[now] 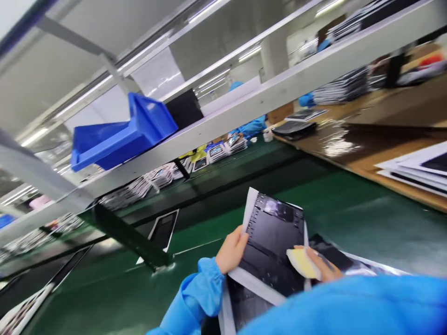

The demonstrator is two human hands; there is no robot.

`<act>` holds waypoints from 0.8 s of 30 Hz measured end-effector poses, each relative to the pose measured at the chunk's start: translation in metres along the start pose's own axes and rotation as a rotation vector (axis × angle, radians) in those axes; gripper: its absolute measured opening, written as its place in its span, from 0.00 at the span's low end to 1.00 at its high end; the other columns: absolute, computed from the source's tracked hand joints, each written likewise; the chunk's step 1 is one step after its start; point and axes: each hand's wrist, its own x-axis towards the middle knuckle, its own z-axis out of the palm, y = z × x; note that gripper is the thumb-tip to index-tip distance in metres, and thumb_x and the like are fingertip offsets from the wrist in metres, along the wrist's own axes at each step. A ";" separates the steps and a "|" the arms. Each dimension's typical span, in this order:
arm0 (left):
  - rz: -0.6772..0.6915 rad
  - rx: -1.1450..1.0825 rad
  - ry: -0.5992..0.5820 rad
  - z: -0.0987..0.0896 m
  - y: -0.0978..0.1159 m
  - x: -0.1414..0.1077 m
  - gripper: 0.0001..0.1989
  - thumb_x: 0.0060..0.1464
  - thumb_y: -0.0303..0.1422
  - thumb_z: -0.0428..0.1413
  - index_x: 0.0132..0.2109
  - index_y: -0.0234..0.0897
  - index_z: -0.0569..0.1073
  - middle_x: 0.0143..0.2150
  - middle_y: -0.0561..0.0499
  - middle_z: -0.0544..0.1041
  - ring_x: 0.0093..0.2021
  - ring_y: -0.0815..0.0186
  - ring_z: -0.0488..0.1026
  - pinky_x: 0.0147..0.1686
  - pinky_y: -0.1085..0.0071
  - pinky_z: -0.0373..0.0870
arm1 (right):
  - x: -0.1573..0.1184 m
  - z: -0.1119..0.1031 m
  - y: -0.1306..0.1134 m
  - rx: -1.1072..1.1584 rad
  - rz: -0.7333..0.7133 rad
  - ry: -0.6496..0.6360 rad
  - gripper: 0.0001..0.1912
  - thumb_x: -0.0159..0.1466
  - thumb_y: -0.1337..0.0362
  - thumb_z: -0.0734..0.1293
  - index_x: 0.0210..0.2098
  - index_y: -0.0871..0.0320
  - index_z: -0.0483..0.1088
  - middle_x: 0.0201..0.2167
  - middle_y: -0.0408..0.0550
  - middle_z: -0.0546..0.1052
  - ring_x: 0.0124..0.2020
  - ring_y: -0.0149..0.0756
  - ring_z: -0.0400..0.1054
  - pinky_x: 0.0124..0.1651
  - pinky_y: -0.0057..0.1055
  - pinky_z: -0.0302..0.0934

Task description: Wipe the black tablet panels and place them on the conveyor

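Observation:
My left hand (233, 249) grips the left edge of a glossy black panel with white borders (274, 242), holding it tilted up toward me. In my right hand (324, 266) is a pale yellow pad (303, 263), which looks like a sponge and lies against or just over the panel's lower right side. A second black-and-white panel (244, 298) shows beneath the held one. More dark sheet (331, 253) lies to the right, partly covered by my blue right sleeve. Some of my right fingers are hidden behind the pad.
A green work surface (195, 251) spreads beneath. A green post (125, 237) stands left, beside another panel (164, 230). A white shelf rail (223, 114) crosses above, bearing a blue bin (122, 135). At right is a brown board (391, 158) with stacked panels (422, 165).

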 end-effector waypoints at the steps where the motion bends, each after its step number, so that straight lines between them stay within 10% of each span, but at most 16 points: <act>1: 0.033 0.020 0.010 -0.005 0.004 0.007 0.21 0.59 0.39 0.42 0.52 0.38 0.72 0.51 0.49 0.77 0.52 0.57 0.72 0.56 0.61 0.67 | -0.002 0.004 -0.004 0.034 -0.022 0.036 0.21 0.52 0.43 0.67 0.35 0.50 0.79 0.34 0.42 0.81 0.36 0.40 0.75 0.36 0.29 0.71; 12: 0.293 0.137 0.244 -0.005 0.074 0.142 0.17 0.61 0.31 0.45 0.55 0.36 0.70 0.52 0.47 0.77 0.53 0.59 0.72 0.55 0.66 0.67 | -0.016 0.031 0.004 0.078 -0.130 0.039 0.27 0.57 0.37 0.60 0.37 0.52 0.76 0.19 0.40 0.72 0.15 0.31 0.61 0.13 0.24 0.53; 24: -0.042 0.200 0.318 0.114 0.085 0.265 0.19 0.62 0.39 0.54 0.56 0.35 0.68 0.56 0.43 0.69 0.53 0.57 0.69 0.51 0.53 0.71 | -0.011 0.037 0.021 -0.170 -0.360 -0.100 0.12 0.54 0.45 0.65 0.38 0.28 0.74 0.32 0.25 0.81 0.36 0.47 0.76 0.42 0.43 0.69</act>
